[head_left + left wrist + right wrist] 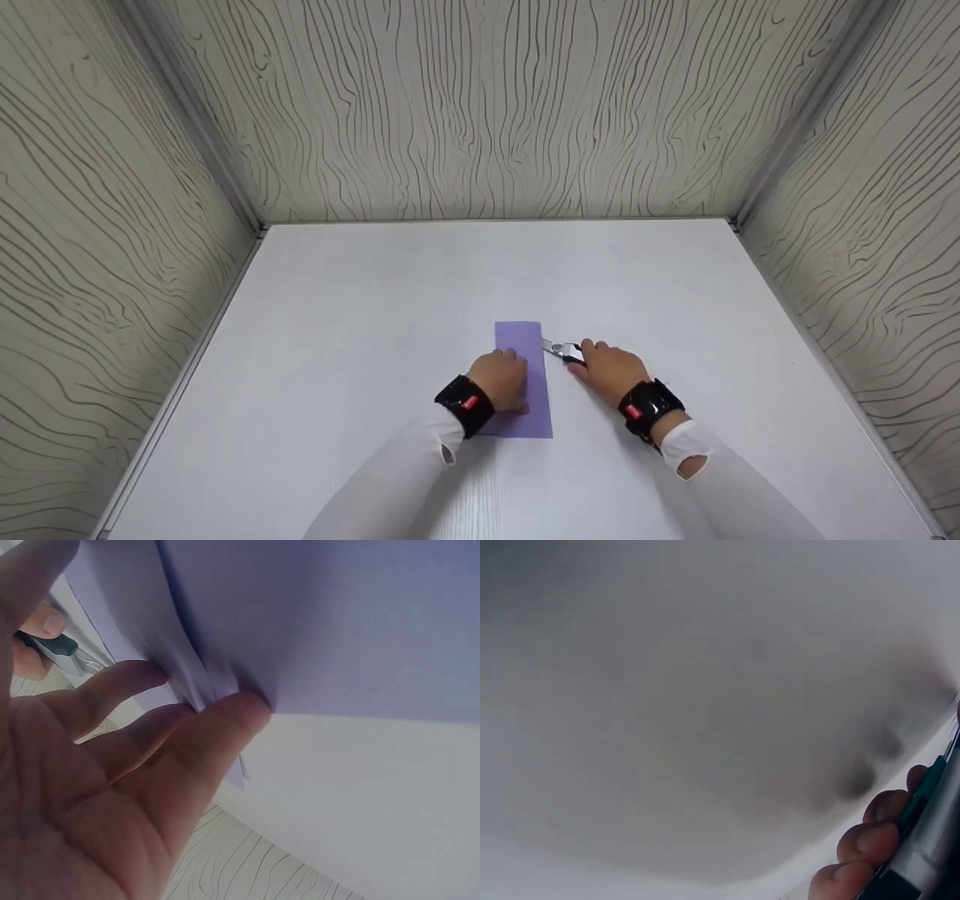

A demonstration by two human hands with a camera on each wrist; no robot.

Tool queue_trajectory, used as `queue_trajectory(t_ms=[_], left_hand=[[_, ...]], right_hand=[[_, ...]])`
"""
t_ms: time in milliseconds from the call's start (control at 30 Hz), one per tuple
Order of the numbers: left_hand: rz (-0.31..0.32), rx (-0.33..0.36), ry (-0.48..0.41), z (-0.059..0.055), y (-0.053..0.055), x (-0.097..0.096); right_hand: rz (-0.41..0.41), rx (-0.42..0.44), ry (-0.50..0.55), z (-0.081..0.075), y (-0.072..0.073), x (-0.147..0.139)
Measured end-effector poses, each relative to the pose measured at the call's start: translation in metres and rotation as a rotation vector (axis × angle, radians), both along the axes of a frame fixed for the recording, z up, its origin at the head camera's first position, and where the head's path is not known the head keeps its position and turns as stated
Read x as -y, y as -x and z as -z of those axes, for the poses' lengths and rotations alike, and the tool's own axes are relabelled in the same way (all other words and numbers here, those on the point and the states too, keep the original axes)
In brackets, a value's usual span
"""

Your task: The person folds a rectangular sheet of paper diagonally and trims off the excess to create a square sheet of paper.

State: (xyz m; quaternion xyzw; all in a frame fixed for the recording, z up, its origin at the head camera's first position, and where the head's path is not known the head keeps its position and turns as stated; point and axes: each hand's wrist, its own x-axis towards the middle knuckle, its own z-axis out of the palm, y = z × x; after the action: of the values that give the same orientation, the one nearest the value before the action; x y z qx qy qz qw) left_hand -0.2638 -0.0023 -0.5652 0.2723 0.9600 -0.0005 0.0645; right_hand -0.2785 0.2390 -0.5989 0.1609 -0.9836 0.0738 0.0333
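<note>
A purple sheet of paper [534, 397], folded into a long strip, lies on the white table. My left hand [501, 379] lies over its left part. In the left wrist view, the thumb and fingers [146, 675] bend together at the sheet's folded layers [180, 652], which stand slightly apart. My right hand [613, 369] grips a utility knife [566, 351] with a silver body and dark green-black grips. The knife's metal tip points left, right at the paper's upper right edge. In the right wrist view, curled fingers [866, 840] wrap the knife's handle [926, 840].
The white tabletop [360, 300] spreads around both hands. Wood-grain patterned panels [487, 112] rise at the back and both sides, with grey corner posts [199, 120]. Black bands [466, 405] circle both wrists, over white sleeves [397, 480].
</note>
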Motion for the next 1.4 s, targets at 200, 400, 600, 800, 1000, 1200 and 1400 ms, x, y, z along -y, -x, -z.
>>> queue_trajectory(t_ms=[200,400,600,800,1000,1200,1400], left_hand=[[0.009,-0.016,0.052,0.001,0.001,-0.001],[0.006,-0.004,0.053,0.000,0.001,-0.002],[0.000,-0.007,0.060,-0.002,0.000,-0.003],[-0.003,-0.005,0.058,-0.003,-0.001,-0.003],[0.003,-0.004,0.058,-0.003,0.000,-0.003],[-0.010,-0.002,0.029,0.000,0.002,-0.003],[-0.010,0.004,0.031,-0.002,0.001,-0.003]], right_hand=[[-0.005,-0.013,-0.020,-0.003,0.007,0.011],[0.002,-0.005,0.008,-0.009,0.008,0.018],[-0.009,-0.007,0.016,-0.007,0.008,0.016],[0.015,-0.002,0.020,-0.004,0.008,0.011],[0.008,0.016,0.047,-0.010,0.010,0.016],[0.000,-0.021,0.025,-0.006,0.012,0.016],[-0.008,-0.049,0.028,0.001,0.015,0.013]])
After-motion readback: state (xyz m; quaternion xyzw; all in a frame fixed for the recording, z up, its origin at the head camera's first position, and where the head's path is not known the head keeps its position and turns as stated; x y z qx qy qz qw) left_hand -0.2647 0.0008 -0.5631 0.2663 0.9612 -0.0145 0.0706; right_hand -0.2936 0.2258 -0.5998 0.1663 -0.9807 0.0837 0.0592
